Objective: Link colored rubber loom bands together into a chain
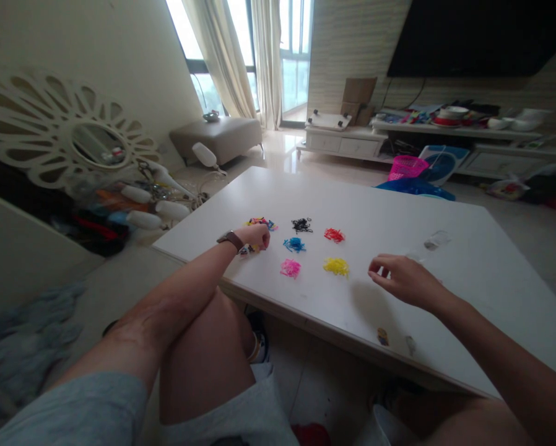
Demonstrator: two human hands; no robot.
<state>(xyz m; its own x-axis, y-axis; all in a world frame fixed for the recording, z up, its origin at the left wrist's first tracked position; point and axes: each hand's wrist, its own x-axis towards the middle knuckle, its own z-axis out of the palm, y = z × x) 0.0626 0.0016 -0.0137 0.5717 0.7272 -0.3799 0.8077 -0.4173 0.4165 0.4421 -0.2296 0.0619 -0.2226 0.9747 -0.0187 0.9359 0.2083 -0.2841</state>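
Observation:
My left hand (pixel 256 236), with a watch (pixel 231 240) on its wrist, is at a mixed-colour pile of small rubber bands (pixel 260 222) at the table's left. Its fingers are curled together, and what they hold, if anything, is hidden. To its right lie single-colour piles: black bands (pixel 301 225), blue bands (pixel 295 244), pink bands (pixel 290 268), red bands (pixel 334 235) and yellow bands (pixel 336 267). Right of the yellow pile, my right hand (pixel 405 279) hovers above the table, fingers loosely bent and thumb apart, with nothing visible in it.
The white table (pixel 445 235) carries a clear plastic piece (pixel 437 240) at the right. Near the front edge lie a small yellow-and-blue figure (pixel 382 336) and a small clear item (pixel 410 345). Beyond stand a pink basket (pixel 407 168) and a lamp with white shades (pixel 160 210).

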